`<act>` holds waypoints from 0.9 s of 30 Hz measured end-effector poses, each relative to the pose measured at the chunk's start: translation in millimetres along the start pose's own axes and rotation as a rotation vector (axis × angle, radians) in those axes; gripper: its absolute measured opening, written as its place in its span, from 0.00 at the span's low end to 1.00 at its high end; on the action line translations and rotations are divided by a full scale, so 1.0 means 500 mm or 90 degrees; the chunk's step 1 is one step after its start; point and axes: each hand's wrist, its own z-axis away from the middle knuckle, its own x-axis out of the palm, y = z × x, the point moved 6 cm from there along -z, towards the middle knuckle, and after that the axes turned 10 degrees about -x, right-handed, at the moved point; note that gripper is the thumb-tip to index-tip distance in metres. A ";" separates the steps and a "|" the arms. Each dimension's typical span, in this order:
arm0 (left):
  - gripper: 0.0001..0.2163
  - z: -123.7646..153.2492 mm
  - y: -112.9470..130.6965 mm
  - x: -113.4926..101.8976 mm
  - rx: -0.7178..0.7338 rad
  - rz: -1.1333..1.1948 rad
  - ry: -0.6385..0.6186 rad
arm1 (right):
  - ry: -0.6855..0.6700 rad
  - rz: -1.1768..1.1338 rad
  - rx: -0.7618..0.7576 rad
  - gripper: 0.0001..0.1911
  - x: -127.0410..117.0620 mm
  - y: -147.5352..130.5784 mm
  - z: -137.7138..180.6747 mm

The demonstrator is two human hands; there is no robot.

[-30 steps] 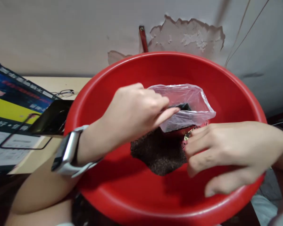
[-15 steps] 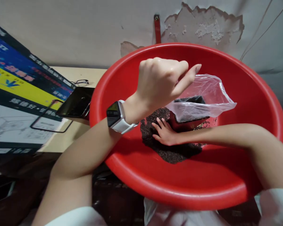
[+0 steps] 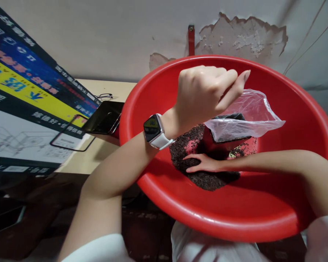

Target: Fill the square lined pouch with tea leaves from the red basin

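Observation:
My left hand [image 3: 207, 89], wearing a white-strapped watch [image 3: 153, 128], is closed in a fist above the basin; what it holds, if anything, is hidden. My right hand [image 3: 206, 163] rests on dark, loose soil [image 3: 207, 181] inside a red plastic basin [image 3: 229, 222]. Its thumb and index finger are stretched apart, while the other fingers are hard to make out against the soil. Behind the right hand stands a dark red, box-like container [image 3: 207, 135] with a clear plastic bag [image 3: 262, 123] over its opening. The left fist hides part of the bag.
At left, a printed cardboard box [image 3: 35, 87] leans over a pale table [image 3: 117, 86]. A glossy black tray-like item [image 3: 106, 116] and glasses [image 3: 105, 95] are beside it. A peeling wall [image 3: 120, 40] rises behind the basin.
The view has shifted, moving the whole scene rightward. My right hand's fingers, spread on the soil before, have drawn back toward me, baring a reddish patch of basin. The left fist looks the same.

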 end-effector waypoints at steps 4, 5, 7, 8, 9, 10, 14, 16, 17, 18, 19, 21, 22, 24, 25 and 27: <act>0.24 0.000 -0.014 -0.032 -0.048 -0.006 0.068 | -0.008 0.136 -0.041 0.30 0.011 -0.016 0.007; 0.24 -0.001 -0.019 -0.036 -0.068 -0.003 0.075 | -0.012 0.173 -0.044 0.28 0.013 -0.018 0.007; 0.23 -0.002 -0.027 -0.038 -0.096 0.013 0.087 | -0.027 0.229 -0.033 0.25 0.015 -0.020 0.006; 0.22 -0.002 -0.029 -0.037 -0.098 0.023 0.090 | -0.034 0.249 -0.024 0.24 0.013 -0.021 0.007; 0.22 -0.003 -0.030 -0.036 -0.092 0.032 0.098 | -0.040 0.262 -0.014 0.24 0.010 -0.025 0.010; 0.22 -0.003 -0.029 -0.033 -0.075 0.043 0.106 | -0.046 0.270 -0.006 0.24 0.005 -0.030 0.014; 0.21 -0.004 -0.020 -0.023 0.010 0.069 0.163 | -0.055 0.283 0.009 0.23 -0.021 -0.059 0.049; 0.21 -0.002 -0.016 -0.024 0.038 0.080 0.210 | -0.057 0.293 0.017 0.23 -0.038 -0.077 0.076; 0.21 0.000 -0.015 -0.027 0.050 0.087 0.238 | -0.062 0.297 0.028 0.22 -0.046 -0.087 0.090; 0.21 0.002 -0.013 -0.030 0.064 0.094 0.261 | -0.067 0.300 0.043 0.22 -0.055 -0.097 0.105; 0.20 0.005 -0.011 -0.034 0.076 0.099 0.280 | -0.071 0.302 0.059 0.21 -0.065 -0.110 0.119; 0.20 0.009 -0.009 -0.043 0.093 0.101 0.316 | -0.060 0.296 0.071 0.20 -0.088 -0.144 0.144; 0.20 0.010 -0.010 -0.046 0.098 0.100 0.329 | -0.043 0.289 0.056 0.19 -0.101 -0.167 0.153; 0.20 0.011 -0.012 -0.051 0.103 0.100 0.343 | 0.003 0.270 0.002 0.18 -0.126 -0.222 0.166; 0.20 0.010 -0.013 -0.053 0.104 0.101 0.345 | 0.024 0.260 -0.029 0.17 -0.138 -0.252 0.171; 0.21 0.008 -0.018 -0.054 0.089 0.106 0.345 | 0.052 0.253 -0.073 0.16 -0.159 -0.308 0.178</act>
